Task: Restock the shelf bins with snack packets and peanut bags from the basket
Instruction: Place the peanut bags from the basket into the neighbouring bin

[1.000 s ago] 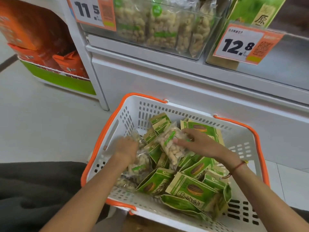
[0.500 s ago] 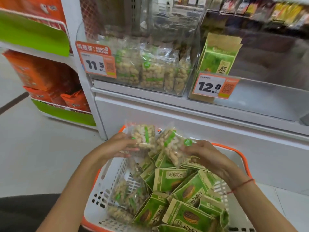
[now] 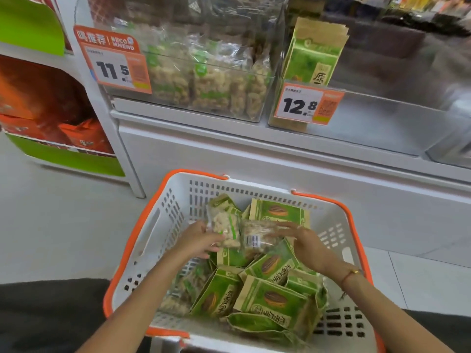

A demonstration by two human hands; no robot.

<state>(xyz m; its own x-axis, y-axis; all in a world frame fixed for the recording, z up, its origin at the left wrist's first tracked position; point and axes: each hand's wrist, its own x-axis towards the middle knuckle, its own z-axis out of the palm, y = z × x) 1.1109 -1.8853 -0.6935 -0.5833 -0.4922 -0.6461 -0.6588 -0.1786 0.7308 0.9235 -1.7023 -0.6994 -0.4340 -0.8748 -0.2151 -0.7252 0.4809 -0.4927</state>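
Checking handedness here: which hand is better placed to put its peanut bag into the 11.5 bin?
Left, probably. The left hand holds its peanut bag almost under the 11.5 bin; the right hand sits farther right.

— What can you read from where you crouch?

— The orange price tag (image 3: 113, 63) on the peanut bin (image 3: 204, 80) in front of me says 11.5, headed "RECOMMEND"; the tag (image 3: 307, 104) on the next bin (image 3: 382, 118) says 12.8.

— And the packets?

— Chinese characters on the green ones (image 3: 274, 299); too blurred for me to read.
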